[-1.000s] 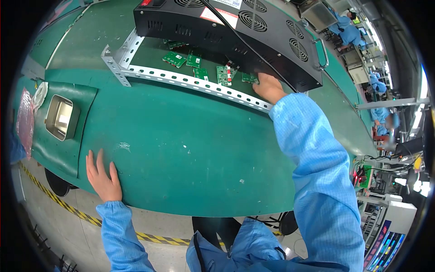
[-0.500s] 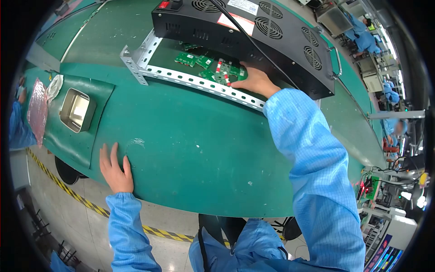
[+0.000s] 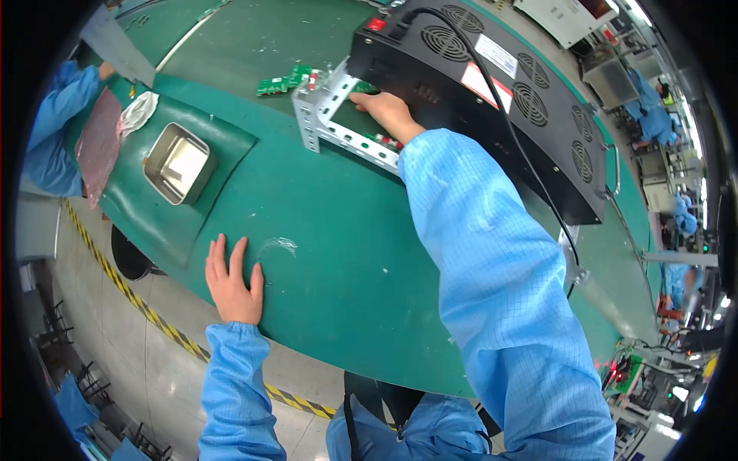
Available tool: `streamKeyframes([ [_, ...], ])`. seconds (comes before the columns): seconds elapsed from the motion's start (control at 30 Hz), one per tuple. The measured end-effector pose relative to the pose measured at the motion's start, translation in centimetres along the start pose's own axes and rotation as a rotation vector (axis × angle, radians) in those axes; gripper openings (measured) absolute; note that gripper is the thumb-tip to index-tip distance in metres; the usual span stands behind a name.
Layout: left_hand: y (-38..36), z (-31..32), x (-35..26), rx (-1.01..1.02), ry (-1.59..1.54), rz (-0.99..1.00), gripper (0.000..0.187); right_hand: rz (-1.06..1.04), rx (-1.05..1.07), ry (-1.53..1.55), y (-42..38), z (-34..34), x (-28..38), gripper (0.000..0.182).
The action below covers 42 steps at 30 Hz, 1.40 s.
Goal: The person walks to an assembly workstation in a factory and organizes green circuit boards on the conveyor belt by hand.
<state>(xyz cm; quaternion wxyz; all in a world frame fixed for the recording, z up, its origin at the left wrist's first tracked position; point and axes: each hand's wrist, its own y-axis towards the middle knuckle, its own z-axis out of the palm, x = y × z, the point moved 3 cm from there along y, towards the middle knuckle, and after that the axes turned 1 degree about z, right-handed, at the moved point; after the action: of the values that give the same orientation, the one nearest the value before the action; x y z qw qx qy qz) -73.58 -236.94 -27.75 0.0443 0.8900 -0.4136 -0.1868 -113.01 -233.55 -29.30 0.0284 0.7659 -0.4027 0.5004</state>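
My left hand lies flat on the green mat near its front edge, fingers spread and nothing in it. My right hand reaches over the perforated metal frame, beneath the front of the black machine; its fingertips are partly hidden at the frame's left end. Green circuit boards lie on the table just left of the frame. Another board shows beside my right fingertips. A red and white piece shows behind the frame rail, under my right wrist.
At the left, a metal tin stands on a smaller mat, beside a white cloth and a pink plastic bag. A co-worker's blue sleeve reaches in at the far left. A black cable hangs across the machine.
The view has shifted, with the machine further right. My right hand has moved left along the frame, and boards now show outside its left end. My left hand still rests on the mat.
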Motion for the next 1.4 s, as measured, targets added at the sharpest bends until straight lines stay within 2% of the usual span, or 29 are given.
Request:
streamKeyframes([
  [0.07,0.1,0.0,0.2,-0.003,-0.015,-0.008,0.045,-0.259,-0.23,-0.146,-0.1,0.6,-1.1,0.067],
  [0.13,0.1,0.0,0.2,-0.006,-0.032,-0.014,0.045,-0.443,-0.329,-0.289,-2.2,-0.4,-1.8,0.07],
  [0.17,0.1,-0.1,0.2,-0.002,-0.031,-0.018,0.045,-0.498,-0.31,-0.356,-4.1,-1.1,-2.2,0.071],
  [0.23,0.2,-0.2,0.1,0.003,-0.032,-0.024,0.045,-0.247,-0.162,-0.59,-8.8,-4.0,-0.8,0.071],
  [0.3,0.2,-0.3,0.1,0.005,-0.025,-0.032,0.045,-0.101,0.021,-0.703,-10.5,-5.1,-1.4,0.07],
  [0.33,0.2,-0.3,0.1,0.005,-0.021,-0.032,0.044,-0.121,0.047,-0.677,-10.0,-5.0,-3.0,0.059],
  [0.37,0.2,-0.2,0.1,0.008,-0.017,-0.029,0.044,-0.062,0.125,-0.528,-9.6,-4.8,-3.3,0.054],
  [0.43,0.2,-0.2,0.0,0.008,-0.015,-0.028,0.044,-0.138,0.119,-0.396,-7.7,-3.8,-4.2,0.048],
  [0.53,0.2,-0.2,-0.1,0.012,-0.013,-0.022,0.044,0.038,0.042,-0.042,-3.8,-2.1,-4.4,0.044],
  [0.57,0.2,-0.2,-0.1,0.01,-0.011,-0.021,0.044,0.054,-0.037,0.458,-3.0,-1.0,-4.2,0.046],
  [0.63,0.3,-0.1,0.0,0.01,0.007,-0.01,0.043,-0.089,0.033,0.705,-2.7,-0.5,-3.7,0.053],
  [0.7,0.3,-0.1,-0.1,0.015,0.0,-0.008,0.043,-0.23,-0.261,-0.066,-5.0,-2.7,-4.6,0.058],
  [0.73,0.3,-0.1,0.0,0.01,0.0,-0.006,0.043,-0.477,-0.411,-0.483,-8.2,-4.0,-4.6,0.058],
  [0.8,0.3,0.0,0.0,0.007,-0.016,-0.008,0.044,-0.308,-0.307,-0.831,-12.6,-7.2,-5.0,0.059],
  [0.83,0.2,0.1,0.0,0.014,-0.015,-0.011,0.044,-0.315,-0.326,-0.871,-13.8,-8.3,-6.1,0.059],
  [0.9,0.2,0.1,0.1,0.017,0.001,-0.01,0.044,-0.319,-0.538,-0.979,-13.1,-10.0,-10.3,0.054],
  [0.93,0.1,0.2,0.2,0.022,0.024,-0.004,0.045,-0.445,-0.638,-0.814,-11.0,-11.0,-13.0,0.051],
  [1.0,0.1,0.2,0.2,0.025,0.022,-0.001,0.045,-0.376,-0.69,-0.828,-8.8,-12.4,-14.3,0.05],
  [1.23,0.3,0.0,0.3,0.048,-0.003,-0.037,0.045,-0.27,-0.707,-0.9,-4.2,-14.0,-14.2,0.046],
  [1.4,0.5,-0.2,0.4,0.065,-0.024,-0.059,0.046,-0.319,-0.673,-0.946,-3.9,-12.5,-11.9,0.043],
])
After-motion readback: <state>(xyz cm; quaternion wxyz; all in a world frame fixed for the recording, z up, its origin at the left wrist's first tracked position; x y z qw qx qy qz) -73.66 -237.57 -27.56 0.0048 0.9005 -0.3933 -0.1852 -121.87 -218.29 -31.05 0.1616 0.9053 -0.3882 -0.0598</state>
